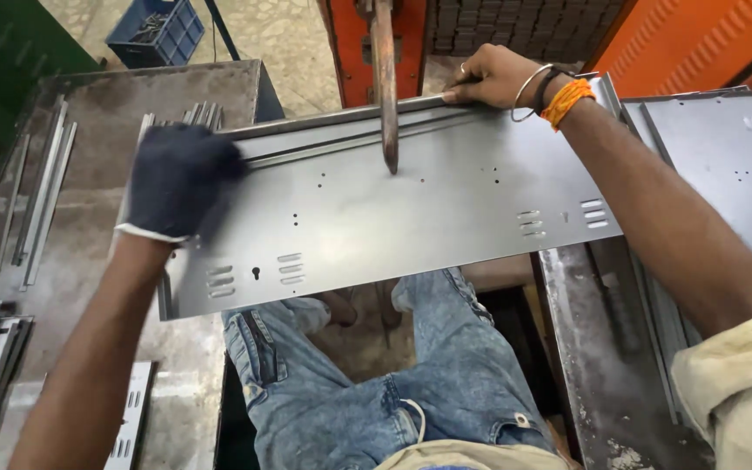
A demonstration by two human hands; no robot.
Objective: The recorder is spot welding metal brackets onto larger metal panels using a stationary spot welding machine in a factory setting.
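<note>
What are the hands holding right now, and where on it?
Both hold the grey metal panel along its far edge: the gloved left hand at the left end, the bare right hand near the right end.

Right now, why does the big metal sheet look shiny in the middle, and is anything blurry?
Head view: soft light glares pale off the grey metal sheet near the rusty rod; the gloved left hand looks slightly smeared, the bare right hand sharper; edges bend a little.

Steel strips [41, 187] lie on the grimy workbench [115, 104]
</note>
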